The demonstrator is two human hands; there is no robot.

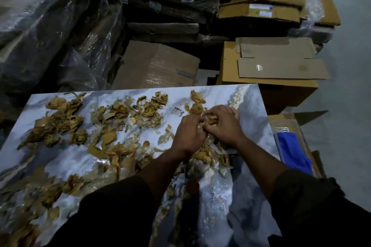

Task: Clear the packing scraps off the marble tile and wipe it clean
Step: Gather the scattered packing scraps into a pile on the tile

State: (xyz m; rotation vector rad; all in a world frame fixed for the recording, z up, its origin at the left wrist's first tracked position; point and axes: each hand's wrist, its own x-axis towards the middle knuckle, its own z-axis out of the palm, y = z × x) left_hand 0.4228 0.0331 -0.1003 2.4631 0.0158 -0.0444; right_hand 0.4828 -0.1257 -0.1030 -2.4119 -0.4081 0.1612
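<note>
Gathering scraps on the tile.

Scraps (60, 124) litter the tile (255, 106) thickest at the left and middle, well away from both hands. The left hand (188, 134) and right hand (222, 124) meet near the far right corner, fingers curled round one wad (210, 120) between them. A blue cloth (293, 152) lies in a box beside the tile's right edge, nearer the right hand.

Glossy veined marble tile (255, 106), crumpled brown paper scraps (60, 124), matt cardboard boxes (269, 70)
</note>
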